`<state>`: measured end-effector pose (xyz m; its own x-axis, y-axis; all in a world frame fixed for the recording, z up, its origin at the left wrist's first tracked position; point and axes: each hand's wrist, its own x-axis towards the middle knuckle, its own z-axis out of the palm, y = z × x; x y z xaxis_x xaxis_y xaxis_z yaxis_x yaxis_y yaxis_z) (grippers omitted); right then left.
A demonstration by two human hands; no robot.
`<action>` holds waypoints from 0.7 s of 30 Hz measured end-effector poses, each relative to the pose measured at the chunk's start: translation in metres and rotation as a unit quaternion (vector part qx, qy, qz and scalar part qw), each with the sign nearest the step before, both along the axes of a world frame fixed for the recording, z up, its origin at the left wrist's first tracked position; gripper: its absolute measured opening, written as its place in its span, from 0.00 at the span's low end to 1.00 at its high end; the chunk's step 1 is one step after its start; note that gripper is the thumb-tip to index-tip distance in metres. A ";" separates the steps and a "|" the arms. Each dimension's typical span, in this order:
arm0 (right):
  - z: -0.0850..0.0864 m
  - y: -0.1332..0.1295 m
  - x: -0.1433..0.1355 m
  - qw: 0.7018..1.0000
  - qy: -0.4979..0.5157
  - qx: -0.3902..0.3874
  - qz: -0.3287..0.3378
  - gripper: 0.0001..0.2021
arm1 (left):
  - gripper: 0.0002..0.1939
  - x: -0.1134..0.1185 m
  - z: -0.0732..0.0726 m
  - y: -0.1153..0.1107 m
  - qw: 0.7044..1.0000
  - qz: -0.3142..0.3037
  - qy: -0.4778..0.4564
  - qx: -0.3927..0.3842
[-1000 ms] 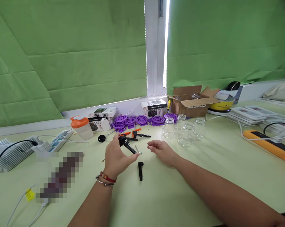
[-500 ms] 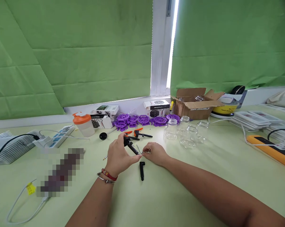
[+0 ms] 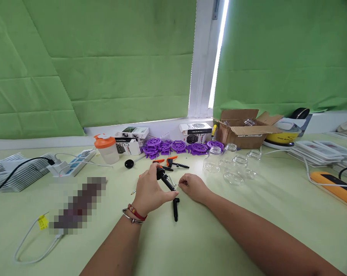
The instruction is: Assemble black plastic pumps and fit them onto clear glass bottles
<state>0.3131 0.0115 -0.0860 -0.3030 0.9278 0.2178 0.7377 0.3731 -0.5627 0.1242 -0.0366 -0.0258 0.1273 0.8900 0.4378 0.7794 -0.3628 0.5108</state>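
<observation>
My left hand (image 3: 152,191) is closed around a black tubular plastic part (image 3: 168,183), with its thumb stretched along toward the lower end. The part is tilted, its lower end pointing right. My right hand (image 3: 195,187) rests just right of that end, apart from it, with its fingertips pinched together. Whatever is in that pinch is hidden or too small to name. Thin metal pieces (image 3: 171,180) lie between the hands. Below them on the table is a second black tubular part (image 3: 175,211) with a bent top.
Behind my hands lie black parts with orange levers (image 3: 176,163) and purple wheel-shaped pieces (image 3: 178,146). Clear jars (image 3: 212,163) stand on the right, before an open cardboard box (image 3: 239,136). An orange-lidded shaker (image 3: 107,149) and a power strip (image 3: 80,163) are at left.
The view has turned slightly left, so everything appears further right. My right fingertips have drawn a little away from the end of the black part in my left hand.
</observation>
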 end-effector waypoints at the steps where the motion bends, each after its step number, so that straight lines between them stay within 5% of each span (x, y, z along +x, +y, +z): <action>1: 0.005 -0.003 0.003 1.000 0.017 0.022 0.014 0.06 | 0.39 0.000 0.001 -0.001 1.000 -0.007 -0.015 -0.015; 5: 0.032 -0.024 0.014 0.970 0.077 0.198 0.119 0.09 | 0.36 0.000 0.003 -0.004 0.989 -0.078 -0.093 -0.081; 8: 0.046 -0.038 0.016 0.941 0.029 0.285 0.179 0.11 | 0.35 0.000 0.004 -0.006 0.971 -0.146 -0.141 -0.125; 21: 0.043 -0.043 0.018 0.885 -0.132 0.347 0.283 0.16 | 0.32 0.003 0.011 -0.011 0.947 -0.204 -0.152 -0.198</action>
<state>0.3311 -0.0313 -0.0430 -0.8010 0.2826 0.5277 0.3941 0.9125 0.1094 0.1277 -0.0478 -0.0148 0.4167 0.8964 0.1511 0.4109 -0.3340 0.8483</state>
